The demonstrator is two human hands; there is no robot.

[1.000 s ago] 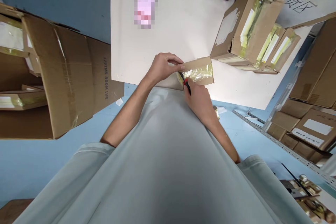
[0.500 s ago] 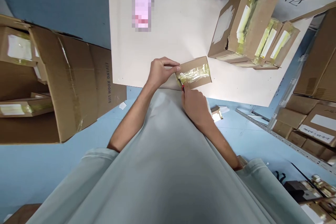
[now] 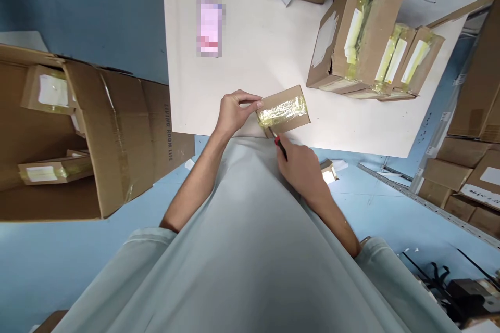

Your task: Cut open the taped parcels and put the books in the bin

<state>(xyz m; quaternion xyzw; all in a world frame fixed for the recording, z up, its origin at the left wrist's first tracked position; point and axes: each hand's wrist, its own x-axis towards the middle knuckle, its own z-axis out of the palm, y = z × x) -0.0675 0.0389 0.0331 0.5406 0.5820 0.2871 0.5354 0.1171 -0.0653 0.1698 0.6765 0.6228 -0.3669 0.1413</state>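
The taped box [image 3: 284,109] is at the near edge of the desk [image 3: 250,62]. At the box's left end, the left hand [image 3: 233,110] has fingers clamped on its far corner. Nearer than the box, the right hand [image 3: 300,164] has fingers wrapped around a cutter [image 3: 277,141].

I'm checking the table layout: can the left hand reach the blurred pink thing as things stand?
Probably yes: nothing stands between the left hand and the pink thing, though that hand holds the small box's corner.
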